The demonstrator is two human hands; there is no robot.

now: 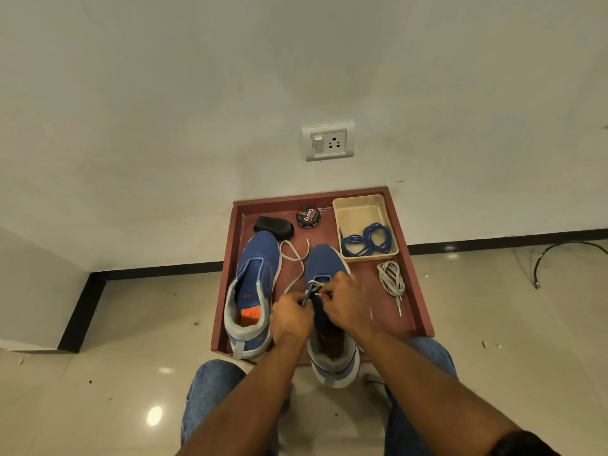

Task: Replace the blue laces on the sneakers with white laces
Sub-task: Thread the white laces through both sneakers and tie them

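Honestly, that white lace (pixel 297 258) is floppy; keep both hands' fingers (pixel 324 293) pinching near its stiff tip.

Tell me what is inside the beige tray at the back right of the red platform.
The beige tray holds two coils of blue laces at its near end. The far half shows bare tray floor. Whatever lies under the coils cannot be seen.

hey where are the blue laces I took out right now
In the head view, the blue laces lie coiled in the beige tray at the far right corner of the red board, just beyond the bundled white lace.
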